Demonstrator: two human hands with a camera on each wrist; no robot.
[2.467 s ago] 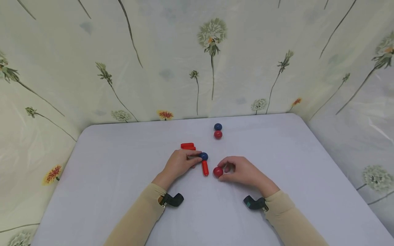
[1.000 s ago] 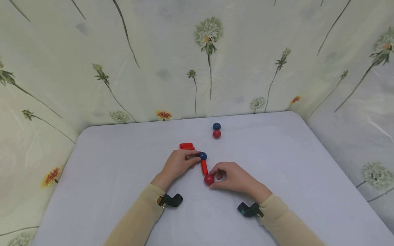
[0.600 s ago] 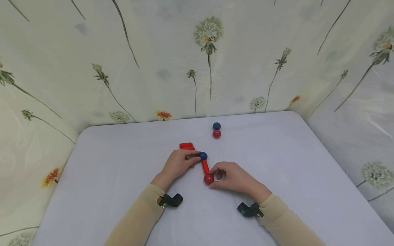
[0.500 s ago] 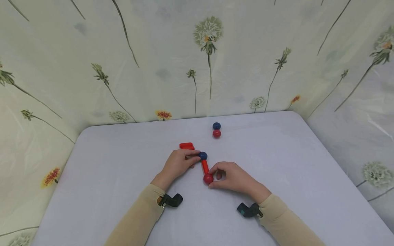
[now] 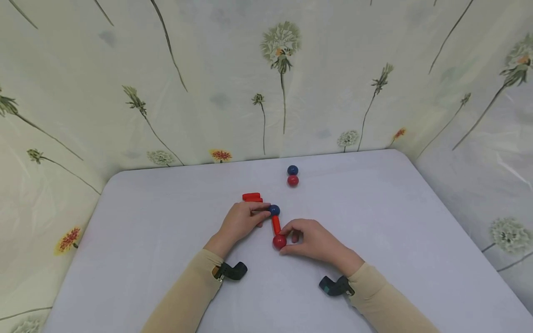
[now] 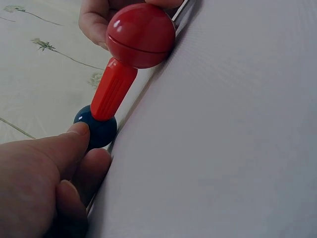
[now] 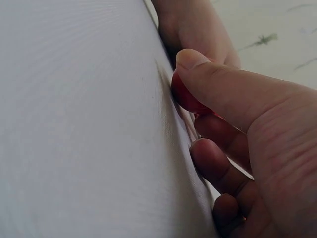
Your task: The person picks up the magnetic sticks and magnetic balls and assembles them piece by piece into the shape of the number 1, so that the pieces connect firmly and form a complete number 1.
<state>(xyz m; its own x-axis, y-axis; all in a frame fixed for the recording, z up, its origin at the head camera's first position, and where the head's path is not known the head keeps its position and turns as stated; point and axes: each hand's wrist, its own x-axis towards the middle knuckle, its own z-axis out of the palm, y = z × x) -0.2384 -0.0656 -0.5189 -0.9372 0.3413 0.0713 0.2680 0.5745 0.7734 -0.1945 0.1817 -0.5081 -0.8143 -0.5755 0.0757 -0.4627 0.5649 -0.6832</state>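
My left hand (image 5: 240, 223) pinches a blue ball (image 5: 274, 210) between thumb and fingers near the middle of the table. A red rod (image 6: 114, 90) runs from that ball toward me and meets a larger red ball (image 6: 141, 37) at its near end. Thumb and index finger of my right hand (image 5: 313, 239) pinch this red ball. In the left wrist view, ball, rod and ball stand in one line with their ends touching. From the right wrist, most of the red ball (image 7: 185, 94) is hidden behind the thumb, and the blue ball is out of sight.
Red rods (image 5: 251, 197) lie side by side just beyond my left hand, partly covered by it. Farther back, another blue ball (image 5: 293, 170) and red ball (image 5: 293, 181) touch each other. A white cloth covers the table (image 5: 166, 199); a flowered curtain (image 5: 233, 78) hangs behind.
My right hand has brought the red ball left and nearer to me, from beside the rod to its near end, then shifted slightly left. My left hand keeps its pinch on the blue ball.
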